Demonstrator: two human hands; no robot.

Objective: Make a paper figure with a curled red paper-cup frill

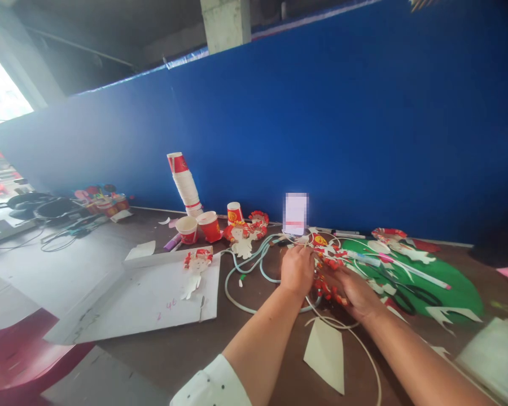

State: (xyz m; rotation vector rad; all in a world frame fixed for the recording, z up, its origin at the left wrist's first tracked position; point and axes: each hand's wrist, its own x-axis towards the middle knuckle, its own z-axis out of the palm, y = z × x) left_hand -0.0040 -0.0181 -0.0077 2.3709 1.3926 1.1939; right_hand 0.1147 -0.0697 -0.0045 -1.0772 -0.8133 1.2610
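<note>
My left hand (pixel 297 272) is closed at the left side of a red-and-white paper-cup craft (pixel 325 283) with a curled, fringed rim. My right hand (pixel 355 293) holds the same piece from the right; its fingers are partly hidden behind the red fringe. Around both hands run loops of pale cord (pixel 248 307). Beyond my right hand lie a pink-tipped white pen (pixel 427 276) and black-handled scissors (pixel 423 296) on a green sheet (pixel 461 287). A finished-looking paper doll with a red fringe (pixel 198 262) rests on a white board (pixel 144 304) to the left.
A tall leaning stack of paper cups (pixel 186 189) stands by the blue partition (pixel 322 124), with red cups (pixel 209 226) beside it. A phone-like blurred panel (pixel 295 214) stands upright behind my hands. Paper scraps (pixel 325 355) lie in front. Black cables (pixel 55 211) sit far left.
</note>
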